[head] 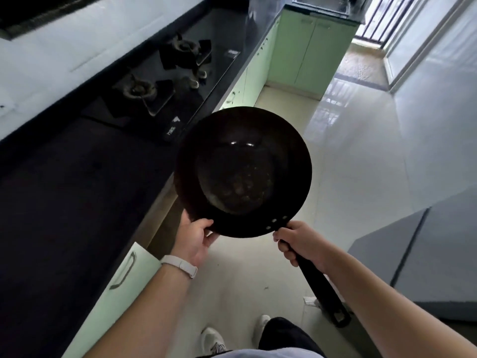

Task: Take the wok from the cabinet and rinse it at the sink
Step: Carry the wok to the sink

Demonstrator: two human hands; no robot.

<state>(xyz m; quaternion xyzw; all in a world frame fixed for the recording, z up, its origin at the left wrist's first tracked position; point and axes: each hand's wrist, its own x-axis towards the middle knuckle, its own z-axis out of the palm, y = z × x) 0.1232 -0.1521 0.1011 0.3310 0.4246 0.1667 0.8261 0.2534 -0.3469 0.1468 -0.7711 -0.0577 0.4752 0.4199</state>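
A black wok (242, 171) with a long black handle (320, 288) is held in the air above the floor, just off the counter's front edge. My right hand (300, 242) grips the handle close to the bowl. My left hand (196, 237) pinches the wok's near rim, thumb on top. Its inside faces me, with brownish residue on the bottom. The sink (322, 5) sits far ahead at the end of the counter. A green cabinet door (129, 275) below the counter stands slightly ajar at my left.
A dark counter (64, 189) runs along the left with a two-burner gas hob (165, 81). Green cabinets (304, 52) close the far end. A pale tiled floor (348, 156) forms a narrow aisle, with a white wall on the right.
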